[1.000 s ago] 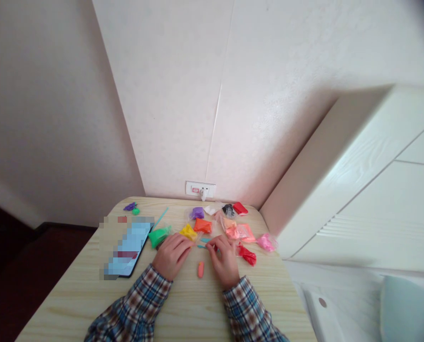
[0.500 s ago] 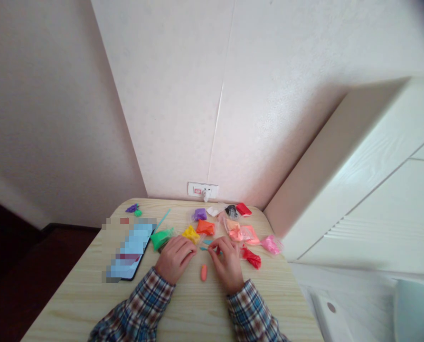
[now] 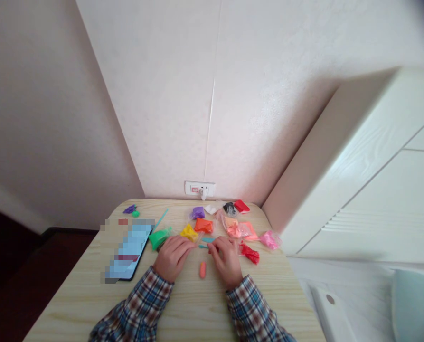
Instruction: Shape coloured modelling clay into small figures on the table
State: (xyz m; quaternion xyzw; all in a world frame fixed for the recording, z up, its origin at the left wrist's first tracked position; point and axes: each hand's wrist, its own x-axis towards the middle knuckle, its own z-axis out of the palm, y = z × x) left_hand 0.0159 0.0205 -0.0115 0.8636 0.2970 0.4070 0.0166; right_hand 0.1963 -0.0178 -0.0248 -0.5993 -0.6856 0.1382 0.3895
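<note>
My left hand [image 3: 173, 257] rests over the tabletop with its fingers bent together in a pinch. Whatever is between those fingertips is too small to make out. Opposite it, my right hand [image 3: 226, 259] is also closed, thumb against the fingers, and its contents are hidden. Between the fingertips lie thin teal tools [image 3: 205, 243], partly covered by the right hand. Just below, on the wood, is a small orange-pink clay roll [image 3: 202, 270]. A bag of green clay [image 3: 158, 238] and a yellow clay packet [image 3: 189, 232] sit beside the left hand; red clay [image 3: 250, 254] lies right of the right hand.
More clay packets, such as orange [image 3: 203, 225], purple [image 3: 198, 212] and pink [image 3: 269, 240], spread along the back. A phone [image 3: 131, 249] lies at left, near a teal stick [image 3: 161, 218] and a purple-and-green clay piece [image 3: 130, 209]. A wall socket [image 3: 200, 188] is behind the table [image 3: 197, 313].
The camera view has shifted slightly. Both hands stay in nearly the same place with only small finger movements, and the clay roll lies where it was.
</note>
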